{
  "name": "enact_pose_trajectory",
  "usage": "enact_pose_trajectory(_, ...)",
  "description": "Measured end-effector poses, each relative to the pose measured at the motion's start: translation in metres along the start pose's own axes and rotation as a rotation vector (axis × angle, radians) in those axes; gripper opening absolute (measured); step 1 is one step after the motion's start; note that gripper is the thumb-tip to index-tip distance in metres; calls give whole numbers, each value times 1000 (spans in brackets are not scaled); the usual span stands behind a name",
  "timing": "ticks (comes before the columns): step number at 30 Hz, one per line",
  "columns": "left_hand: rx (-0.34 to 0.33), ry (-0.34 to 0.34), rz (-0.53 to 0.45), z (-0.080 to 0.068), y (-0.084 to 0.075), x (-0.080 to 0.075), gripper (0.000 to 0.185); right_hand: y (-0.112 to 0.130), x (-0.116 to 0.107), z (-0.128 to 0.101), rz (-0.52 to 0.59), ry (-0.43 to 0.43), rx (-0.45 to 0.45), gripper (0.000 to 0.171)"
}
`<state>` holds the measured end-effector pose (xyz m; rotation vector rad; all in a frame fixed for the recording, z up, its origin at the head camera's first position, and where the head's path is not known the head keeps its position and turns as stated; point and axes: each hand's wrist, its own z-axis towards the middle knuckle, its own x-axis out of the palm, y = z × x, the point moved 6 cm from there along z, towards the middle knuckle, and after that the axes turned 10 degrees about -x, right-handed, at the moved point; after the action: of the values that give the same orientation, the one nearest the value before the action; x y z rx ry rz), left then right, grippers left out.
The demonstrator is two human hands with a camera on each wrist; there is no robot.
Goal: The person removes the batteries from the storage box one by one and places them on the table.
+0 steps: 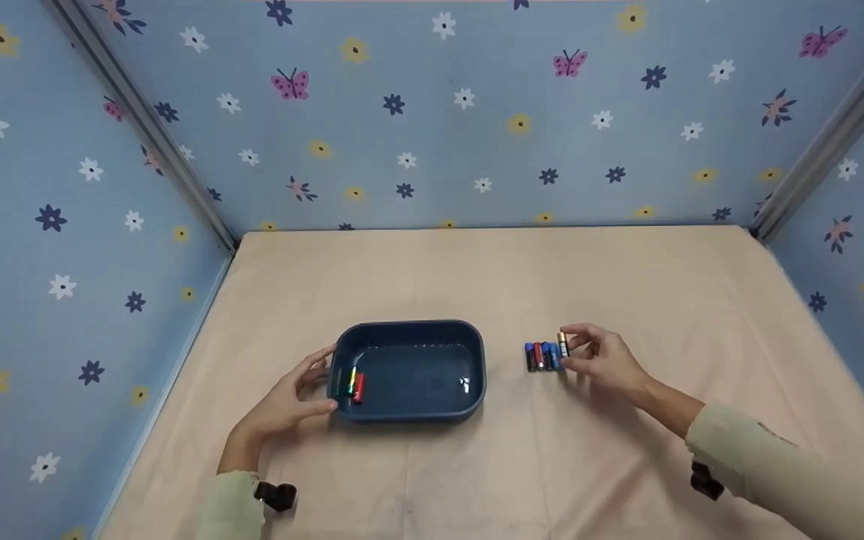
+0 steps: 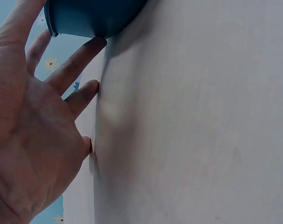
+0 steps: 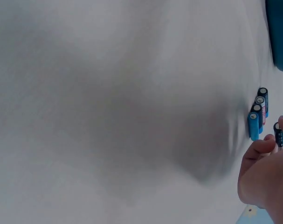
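A dark blue rectangular tub [image 1: 406,417] stands left of the middle in the head view, a green battery [image 1: 352,382] and a red battery [image 1: 358,388] lying at its left end. My left hand [image 1: 282,405] rests against that end, fingers spread and mostly straight; in the left wrist view, fingertips touch the tub's wall [image 2: 85,18]. To the tub's right, my right hand [image 1: 612,364] pinches a battery [image 1: 563,344] with a gold end between thumb and fingers. Beside it, several blue, red and dark batteries [image 1: 539,356] lie side by side in a row.
A light cream cloth [image 1: 432,480] covers the table, with creases at the front right. Blue flowered panels [image 1: 432,135] enclose the back and both sides, with grey metal posts [image 1: 139,112] at the corners.
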<state>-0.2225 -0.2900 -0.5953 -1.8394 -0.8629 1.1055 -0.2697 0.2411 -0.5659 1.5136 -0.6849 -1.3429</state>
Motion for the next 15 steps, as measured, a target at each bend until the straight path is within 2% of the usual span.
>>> enact_pose_trajectory(9, -16, 2, -16, 2, 1, 1, 97, -19, -1, -4, -24, 31, 68, 58)
enact_pose_trajectory(15, -13, -7, -11, 0, 0, 1, 96, -24, -2, -1, -49, 45, 57, 58)
